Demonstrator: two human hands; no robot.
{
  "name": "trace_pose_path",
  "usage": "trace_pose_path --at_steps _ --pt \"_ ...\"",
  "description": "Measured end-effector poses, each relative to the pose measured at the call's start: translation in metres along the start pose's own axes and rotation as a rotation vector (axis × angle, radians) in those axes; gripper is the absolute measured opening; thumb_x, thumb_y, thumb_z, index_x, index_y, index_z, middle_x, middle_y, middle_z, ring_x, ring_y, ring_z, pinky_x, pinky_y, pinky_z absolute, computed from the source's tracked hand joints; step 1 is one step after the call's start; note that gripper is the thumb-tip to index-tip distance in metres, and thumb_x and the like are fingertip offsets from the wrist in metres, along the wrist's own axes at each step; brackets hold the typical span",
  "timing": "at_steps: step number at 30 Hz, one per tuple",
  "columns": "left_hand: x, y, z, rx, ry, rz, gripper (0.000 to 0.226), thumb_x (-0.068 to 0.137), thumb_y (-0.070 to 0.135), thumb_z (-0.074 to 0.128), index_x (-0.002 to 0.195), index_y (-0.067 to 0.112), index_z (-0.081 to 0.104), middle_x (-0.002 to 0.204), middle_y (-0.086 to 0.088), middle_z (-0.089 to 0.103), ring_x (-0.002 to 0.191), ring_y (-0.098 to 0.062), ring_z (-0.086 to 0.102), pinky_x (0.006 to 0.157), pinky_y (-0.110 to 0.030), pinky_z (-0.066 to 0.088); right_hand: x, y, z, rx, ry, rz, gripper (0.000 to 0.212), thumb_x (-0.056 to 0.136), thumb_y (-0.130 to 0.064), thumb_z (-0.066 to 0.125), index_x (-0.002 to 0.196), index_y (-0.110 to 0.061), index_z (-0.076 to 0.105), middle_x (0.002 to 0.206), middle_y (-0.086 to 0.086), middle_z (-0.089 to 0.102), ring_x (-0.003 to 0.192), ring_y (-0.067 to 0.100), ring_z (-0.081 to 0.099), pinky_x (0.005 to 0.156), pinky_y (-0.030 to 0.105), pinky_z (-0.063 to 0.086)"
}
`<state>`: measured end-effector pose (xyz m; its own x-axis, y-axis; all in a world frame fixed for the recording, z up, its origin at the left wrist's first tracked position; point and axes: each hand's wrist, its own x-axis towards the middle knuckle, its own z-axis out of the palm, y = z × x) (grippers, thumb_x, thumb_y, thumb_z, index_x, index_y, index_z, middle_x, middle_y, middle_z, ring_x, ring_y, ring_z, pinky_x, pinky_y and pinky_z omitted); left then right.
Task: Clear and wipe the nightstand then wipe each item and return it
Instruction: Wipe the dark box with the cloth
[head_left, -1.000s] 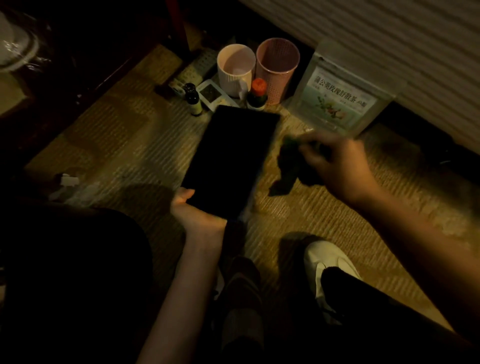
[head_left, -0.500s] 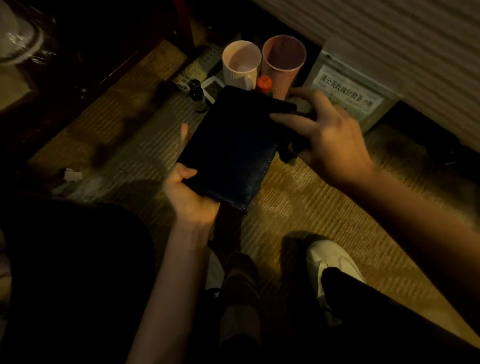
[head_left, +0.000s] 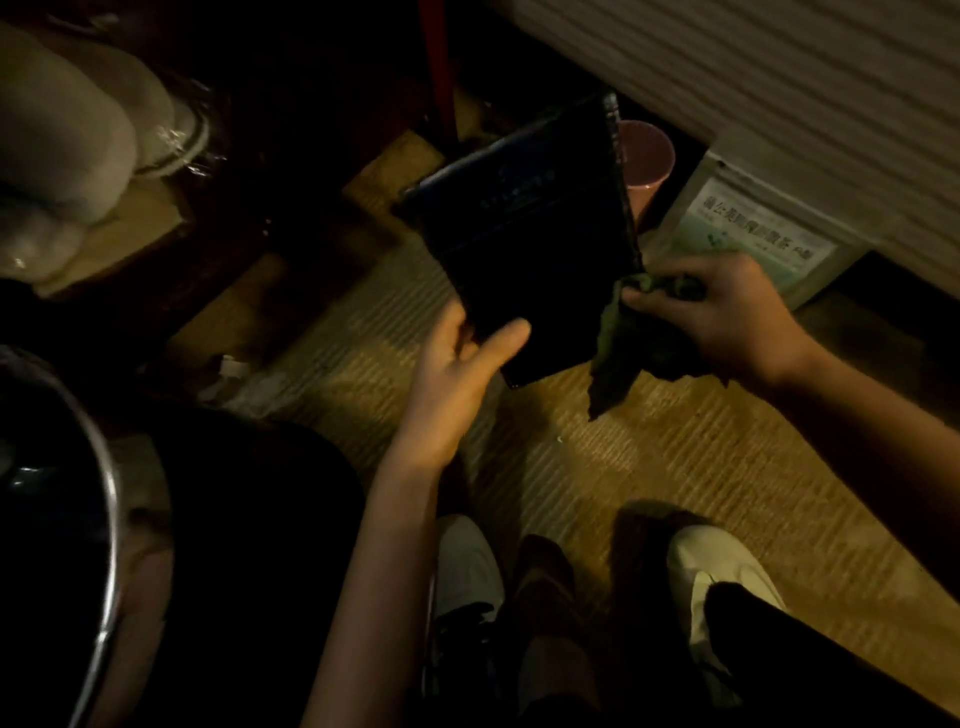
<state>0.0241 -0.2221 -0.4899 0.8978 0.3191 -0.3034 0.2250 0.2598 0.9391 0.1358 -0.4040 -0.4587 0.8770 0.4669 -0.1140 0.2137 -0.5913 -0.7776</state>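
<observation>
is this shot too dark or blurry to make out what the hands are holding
Head view: dim warm light, deep shadows upper left; the left hand grips a dark book, its cover lettering unreadable; the right hand clutches a cloth; edges slightly soft.

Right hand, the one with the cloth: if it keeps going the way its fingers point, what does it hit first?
Most likely the dark book. The right hand points left, its cloth already at the book's right edge, held by the left hand. Depth is unclear.

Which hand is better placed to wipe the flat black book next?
The right hand: it grips the dark green cloth against the flat black book's edge, while the left hand holds the book.
</observation>
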Motion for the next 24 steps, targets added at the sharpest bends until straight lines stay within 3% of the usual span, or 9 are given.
trace_pose_path --at_steps 3,6,10,13,16,18,20,22,24 --pt "0.0 0.018 0.002 0.041 -0.005 0.079 0.028 0.089 0.001 0.057 0.111 0.02 0.058 0.108 0.001 0.066 0.106 -0.017 0.063 0.093 -0.036 0.051 0.01 -0.016 -0.005 0.247 -0.039 0.125 0.004 0.086 -0.018 0.064 0.086 -0.015 0.067 0.056 -0.013 0.064 0.049 -0.008 0.057 0.047 0.006 0.041" --pt "0.007 0.049 0.002 -0.001 0.005 0.143 0.028 0.091 -0.002 0.052 0.113 0.015 0.058 0.107 0.0 0.067 0.106 -0.017 0.063 0.096 -0.041 0.05 0.023 -0.041 -0.019 0.361 -0.065 0.169 0.007 0.086 -0.02 0.064 0.079 -0.019 0.065 0.052 -0.014 0.064 0.047 -0.004 0.058 0.044 0.01 0.042" --pt "0.013 0.104 -0.004 -0.036 -0.009 0.235 0.028 0.091 -0.001 0.051 0.111 0.016 0.059 0.102 0.004 0.07 0.104 -0.014 0.065 0.095 -0.038 0.051 0.043 -0.09 -0.045 0.339 -0.035 0.081 0.011 0.077 -0.031 0.069 0.083 -0.022 0.067 0.062 -0.009 0.068 0.052 -0.001 0.062 0.047 0.014 0.048" --pt "0.009 0.142 -0.009 -0.078 -0.005 0.291 0.027 0.09 0.002 0.053 0.106 0.022 0.061 0.099 0.006 0.072 0.102 -0.014 0.065 0.094 -0.04 0.051 0.055 -0.129 -0.063 0.223 0.201 -0.008 0.015 0.084 -0.032 0.067 0.096 -0.024 0.063 0.084 -0.003 0.066 0.066 0.001 0.064 0.057 0.018 0.05" --pt "0.006 0.17 -0.01 -0.182 0.042 0.306 0.022 0.095 0.01 0.048 0.105 0.023 0.062 0.093 0.008 0.073 0.086 -0.014 0.069 0.071 -0.032 0.057 0.061 -0.171 -0.077 0.089 0.524 -0.137 0.03 0.088 -0.029 0.063 0.112 -0.014 0.052 0.1 -0.003 0.054 0.092 0.01 0.051 0.073 0.022 0.038" --pt "0.004 0.186 -0.005 -0.211 0.132 0.331 0.021 0.099 0.018 0.043 0.106 0.023 0.061 0.088 0.007 0.071 0.07 -0.015 0.066 0.045 -0.027 0.05 0.06 -0.201 -0.075 -0.006 0.504 -0.244 0.025 0.087 -0.024 0.064 0.106 -0.014 0.052 0.096 -0.003 0.05 0.088 0.01 0.048 0.069 0.017 0.032" --pt "0.0 0.205 0.004 -0.183 0.203 0.396 0.023 0.101 0.023 0.039 0.104 0.027 0.061 0.091 0.009 0.068 0.076 -0.01 0.065 0.054 -0.023 0.05 0.058 -0.228 -0.067 -0.183 0.407 -0.398 0.019 0.083 -0.022 0.068 0.099 -0.017 0.059 0.094 -0.005 0.048 0.086 0.012 0.051 0.072 0.021 0.038" --pt "-0.006 0.224 0.011 -0.103 0.233 0.463 0.025 0.102 0.025 0.035 0.096 0.038 0.055 0.09 0.021 0.062 0.081 0.014 0.061 0.068 -0.008 0.046 0.056 -0.252 -0.057 -0.229 0.396 -0.563 0.018 0.081 -0.022 0.07 0.096 -0.015 0.064 0.095 -0.003 0.052 0.09 0.016 0.056 0.075 0.031 0.047" --pt "-0.011 0.241 0.016 -0.031 0.24 0.513 0.027 0.102 0.028 0.031 0.092 0.044 0.049 0.09 0.028 0.055 0.079 0.027 0.052 0.069 0.001 0.039 0.055 -0.275 -0.05 -0.186 0.418 -0.712 0.018 0.08 -0.019 0.07 0.096 -0.012 0.065 0.097 0.002 0.057 0.091 0.019 0.058 0.073 0.036 0.049"
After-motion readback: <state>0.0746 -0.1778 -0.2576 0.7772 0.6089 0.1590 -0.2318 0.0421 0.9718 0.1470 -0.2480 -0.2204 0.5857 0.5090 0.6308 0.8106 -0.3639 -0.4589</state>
